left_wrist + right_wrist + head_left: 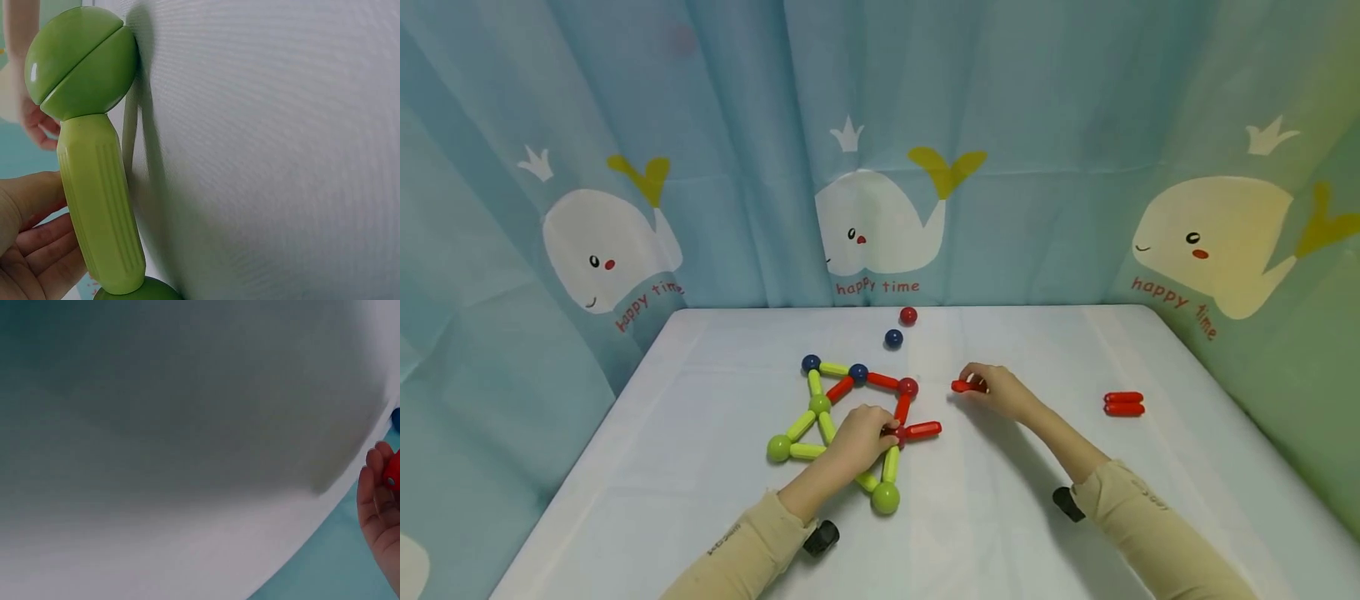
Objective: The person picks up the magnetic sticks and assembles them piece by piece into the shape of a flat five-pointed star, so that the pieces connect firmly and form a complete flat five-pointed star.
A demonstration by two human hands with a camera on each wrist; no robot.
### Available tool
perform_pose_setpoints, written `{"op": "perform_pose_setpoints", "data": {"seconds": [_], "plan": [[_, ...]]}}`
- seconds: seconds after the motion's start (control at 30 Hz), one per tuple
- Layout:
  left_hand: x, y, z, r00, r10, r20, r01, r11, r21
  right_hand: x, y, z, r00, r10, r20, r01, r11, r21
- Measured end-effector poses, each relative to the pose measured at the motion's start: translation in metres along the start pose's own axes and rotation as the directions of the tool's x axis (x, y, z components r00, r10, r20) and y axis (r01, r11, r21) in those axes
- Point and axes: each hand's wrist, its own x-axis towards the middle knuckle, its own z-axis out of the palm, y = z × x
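A flat frame of colored rods and balls lies on the table. My left hand pinches its red ball, which the fingers partly cover. From that ball a red rod sticks out to the right, and a yellow-green rod runs down to a green ball. In the left wrist view a yellow-green rod and a green ball stand close before the hand. To the right of the frame, my right hand holds a loose red rod between thumb and fingers, its left end showing.
Two red rods lie side by side at the right of the table. Behind the frame sit a loose dark blue ball and a loose red ball. A curtain with printed whales hangs along the table's back edge.
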Motion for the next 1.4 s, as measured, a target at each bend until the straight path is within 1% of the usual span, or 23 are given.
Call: {"op": "perform_pose_setpoints", "data": {"seconds": [0.1,0.13,0.23,0.3,0.37,0.5,0.67,0.93,1.17,1.4], "plan": [[-0.001,0.000,0.000,1.000,-0.012,0.006,0.012,1.000,0.000,0.006,-0.011,0.009,1.000,0.017,0.019,-0.017,1.000,-0.002],[-0.001,0.000,0.000,1.000,-0.013,0.007,0.013,1.000,0.003,0.008,-0.019,0.010,0.998,0.059,0.034,-0.058,0.998,-0.014],[-0.001,0.000,0.000,1.000,-0.011,0.005,0.011,1.000,0.006,0.014,-0.027,0.017,0.993,0.097,0.065,-0.095,0.995,-0.031],[0.000,0.001,0.000,1.000,-0.008,0.005,0.008,1.000,0.007,0.017,-0.032,0.021,0.990,0.111,0.087,-0.107,0.993,-0.042],[0.000,0.001,0.000,1.000,-0.008,0.010,0.008,1.000,0.003,0.019,-0.034,0.022,0.989,0.108,0.103,-0.103,0.994,-0.047],[0.000,0.002,0.000,1.000,-0.008,0.018,0.008,1.000,0.002,0.021,-0.038,0.023,0.991,0.079,0.107,-0.074,0.996,-0.056],[0.000,0.002,-0.001,1.000,-0.003,0.009,0.003,1.000,0.002,0.023,-0.040,0.023,0.993,0.043,0.110,-0.037,0.998,-0.058],[0.001,0.001,-0.002,1.000,0.004,0.002,-0.004,1.000,0.004,0.031,-0.045,0.024,0.989,0.094,0.113,-0.087,0.994,-0.066],[0.002,0.001,-0.002,1.000,-0.003,0.005,0.003,1.000,-0.007,0.036,-0.045,0.027,0.986,0.132,0.105,-0.125,0.990,-0.064],[0.002,0.000,-0.001,1.000,-0.002,0.007,0.002,1.000,-0.006,0.037,-0.048,0.028,0.969,0.197,0.151,-0.192,0.980,-0.046]]}}
